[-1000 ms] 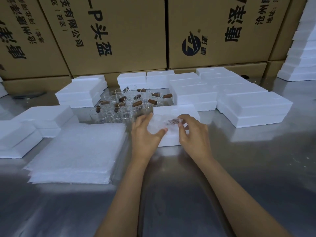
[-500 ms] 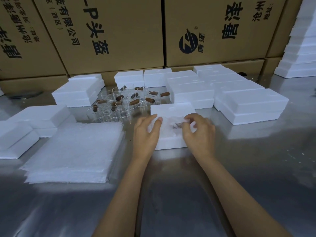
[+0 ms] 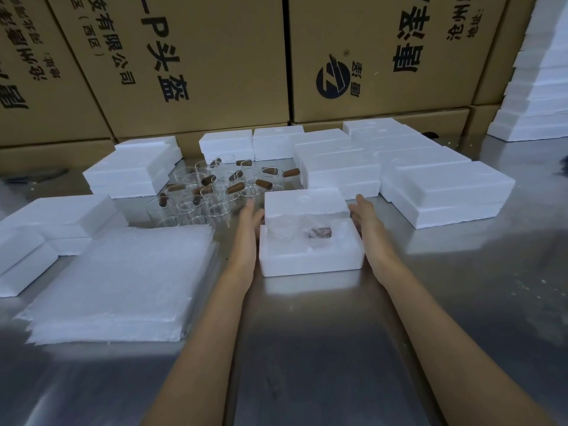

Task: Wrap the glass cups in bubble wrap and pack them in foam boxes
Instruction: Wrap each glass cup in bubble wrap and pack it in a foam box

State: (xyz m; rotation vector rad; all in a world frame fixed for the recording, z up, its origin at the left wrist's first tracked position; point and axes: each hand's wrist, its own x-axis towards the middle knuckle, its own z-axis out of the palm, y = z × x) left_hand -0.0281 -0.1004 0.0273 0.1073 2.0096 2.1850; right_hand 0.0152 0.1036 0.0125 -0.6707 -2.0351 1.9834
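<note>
Sheets of white, pebbly bubble wrap (image 3: pixel 123 281) lie stacked at nine o'clock. Clear ribbed glass cups with brown wooden handles (image 3: pixel 215 189) cluster at eleven. Left hand (image 3: pixel 250 218) and right hand (image 3: pixel 365 216), fingers straight, flank the square white foam box (image 3: pixel 310 256) holding a wrapped cup (image 3: pixel 307 232); its foam lid (image 3: pixel 304 204) sits half-across.

— Where's the open foam box (image 3: pixel 310 259)?

— Mid-bench (image 3: pixel 307 348), a wrapped cup (image 3: pixel 302 231) lying in it, its lid (image 3: pixel 304 204) tilted over the far edge, between the left hand (image 3: pixel 250 215) and right hand (image 3: pixel 364 212).

— And the bare glass cups (image 3: pixel 215 189)?

— Behind and to the left, clustered. The bubble wrap stack (image 3: pixel 123 284) lies before them — left of the box.

— Other foam boxes (image 3: pixel 442 189)?

— Ringed left, behind and right, with cartons (image 3: pixel 215 56) at the back.
</note>
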